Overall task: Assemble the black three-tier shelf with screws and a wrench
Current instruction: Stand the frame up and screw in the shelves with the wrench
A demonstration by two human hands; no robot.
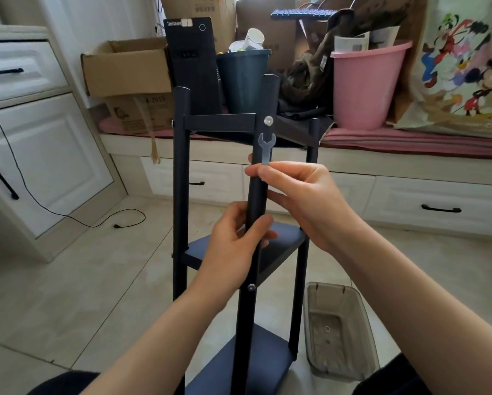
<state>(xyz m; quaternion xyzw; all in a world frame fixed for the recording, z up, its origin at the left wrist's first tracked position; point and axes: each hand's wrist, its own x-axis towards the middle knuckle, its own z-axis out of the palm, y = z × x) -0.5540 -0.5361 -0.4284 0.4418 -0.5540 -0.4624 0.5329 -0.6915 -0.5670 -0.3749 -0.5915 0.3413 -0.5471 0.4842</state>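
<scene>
I see the black shelf (pixel 270 246) standing upright on the floor, three tiers in place. My left hand (pixel 233 246) wraps its near post (pixel 257 195); my right hand (pixel 304 201) pinches a small flat wrench (pixel 266 146) just below the top screw (pixel 268 120). The wrench looks thin, light and slippery, so I would pinch its handle firmly; the post seems rigid, a sound grip.

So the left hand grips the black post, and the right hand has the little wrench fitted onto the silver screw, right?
Not quite. In the head view the wrench, pinched by the right hand, sits below the screw, not on it. The left hand does grip the post.
</scene>
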